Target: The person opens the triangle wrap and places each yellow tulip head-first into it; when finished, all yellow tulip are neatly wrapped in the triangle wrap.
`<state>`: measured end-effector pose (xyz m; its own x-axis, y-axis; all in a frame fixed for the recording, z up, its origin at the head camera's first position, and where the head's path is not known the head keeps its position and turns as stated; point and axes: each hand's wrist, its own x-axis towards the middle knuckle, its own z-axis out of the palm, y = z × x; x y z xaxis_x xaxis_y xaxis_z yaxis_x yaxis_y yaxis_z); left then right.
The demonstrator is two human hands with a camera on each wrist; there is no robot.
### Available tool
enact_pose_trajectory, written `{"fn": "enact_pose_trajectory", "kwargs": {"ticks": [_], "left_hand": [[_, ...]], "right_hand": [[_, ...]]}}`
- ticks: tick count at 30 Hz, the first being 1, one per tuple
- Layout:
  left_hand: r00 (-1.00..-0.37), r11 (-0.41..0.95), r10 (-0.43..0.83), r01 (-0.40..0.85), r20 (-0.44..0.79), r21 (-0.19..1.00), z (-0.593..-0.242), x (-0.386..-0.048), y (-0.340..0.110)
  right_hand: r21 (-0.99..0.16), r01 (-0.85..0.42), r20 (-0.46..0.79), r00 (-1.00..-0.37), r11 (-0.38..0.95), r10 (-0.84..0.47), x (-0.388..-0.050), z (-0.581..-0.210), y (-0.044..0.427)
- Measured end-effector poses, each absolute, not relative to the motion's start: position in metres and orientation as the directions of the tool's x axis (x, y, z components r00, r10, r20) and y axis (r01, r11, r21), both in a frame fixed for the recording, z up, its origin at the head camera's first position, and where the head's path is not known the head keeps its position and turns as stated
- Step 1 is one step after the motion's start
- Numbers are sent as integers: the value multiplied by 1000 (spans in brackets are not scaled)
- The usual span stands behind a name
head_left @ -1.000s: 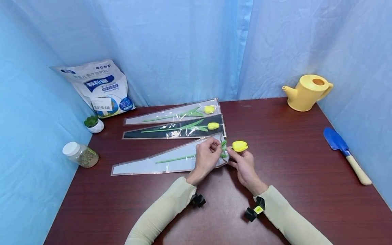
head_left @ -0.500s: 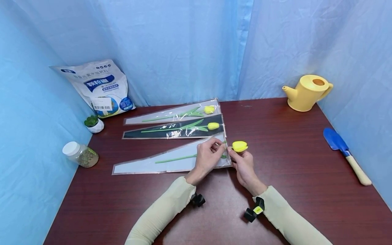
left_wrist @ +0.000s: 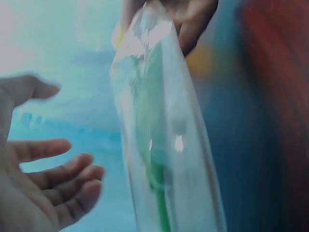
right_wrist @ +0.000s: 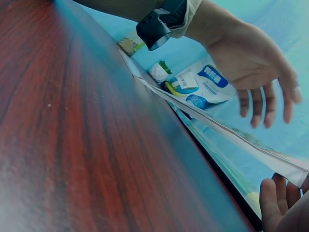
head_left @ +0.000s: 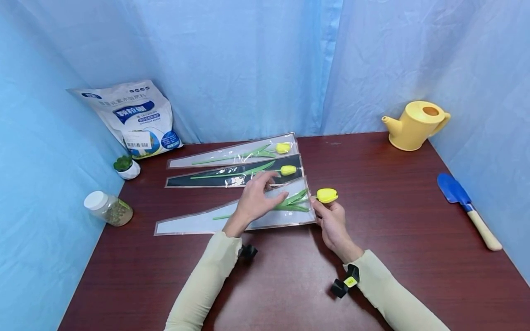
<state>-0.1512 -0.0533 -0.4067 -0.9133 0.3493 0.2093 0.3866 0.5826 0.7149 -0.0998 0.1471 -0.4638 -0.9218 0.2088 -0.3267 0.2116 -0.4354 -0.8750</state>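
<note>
A yellow artificial tulip [head_left: 327,196] lies with its green stem and leaves inside the nearest clear flower sleeve [head_left: 182,226], its bloom sticking out past the wide right end. At that mouth my right hand [head_left: 334,227] pinches the tulip just below the bloom; whether the fingers also grip the sleeve's edge is partly hidden. My left hand [head_left: 254,198] hovers over the sleeve with fingers apart, holding nothing. In the left wrist view that hand [left_wrist: 48,179] is spread beside the raised sleeve [left_wrist: 188,140].
Behind lie two more sleeved tulips, one black-backed sleeve [head_left: 198,182] and one pale sleeve [head_left: 182,162]. At left stand a fertilizer bag [head_left: 136,122], a small potted succulent [head_left: 129,169] and a lidded jar [head_left: 109,209]. A yellow watering can [head_left: 414,126] and blue trowel [head_left: 468,207] are at right.
My left hand has let go at the sleeve's mouth and moved left, its fingers opening. The leaves, which stuck out, are now inside the sleeve. My right hand and the bloom shifted slightly right.
</note>
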Motion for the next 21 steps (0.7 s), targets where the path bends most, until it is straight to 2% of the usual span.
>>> {"fn": "enact_pose_trajectory", "kwargs": {"ticks": [4, 9, 13, 21], "left_hand": [[-905, 727, 425, 344, 4, 594, -411, -151, -67], [-840, 792, 522, 412, -149, 451, -426, -151, -76], [-818, 806, 542, 441, -193, 395, -434, -149, -75], [-833, 829, 522, 448, -180, 334, -441, -150, -69]], "right_hand": [[-877, 211, -325, -922, -431, 210, -101, -463, 149], [-879, 205, -321, -922, -431, 216, -102, -461, 153], [-874, 190, -313, -924, -446, 219, -103, -459, 155], [-875, 194, -306, -932, -444, 196, -104, -456, 158]]}}
